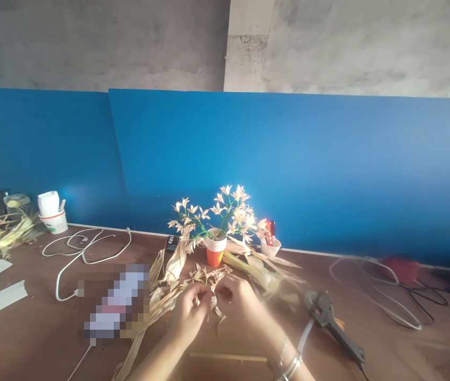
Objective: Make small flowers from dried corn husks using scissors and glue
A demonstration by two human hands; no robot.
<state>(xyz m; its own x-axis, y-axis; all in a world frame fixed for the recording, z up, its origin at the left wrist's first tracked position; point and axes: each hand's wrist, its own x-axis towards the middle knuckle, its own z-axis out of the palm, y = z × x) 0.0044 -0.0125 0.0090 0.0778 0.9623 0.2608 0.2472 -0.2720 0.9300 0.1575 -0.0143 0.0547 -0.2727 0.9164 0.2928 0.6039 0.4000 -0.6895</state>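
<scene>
My left hand is closed in a pinch, with a small pale piece of corn husk at its fingertips. Close beside it, my right hand has its fingers curled inward; what they grip is hidden. Just beyond both hands lie small husk flowers. Behind these stands an orange and white paper cup with green-stemmed husk flowers in it. Dried corn husks spread to the left of the cup, and more husks lie to its right. A curled scrap rests below my fingers.
A glue gun lies to the right, its cord near my wrist. A blurred-out phone-like object is left. White cables, a tissue-filled cup and a small cup with a red-handled item stand farther back. A blue partition closes off the table.
</scene>
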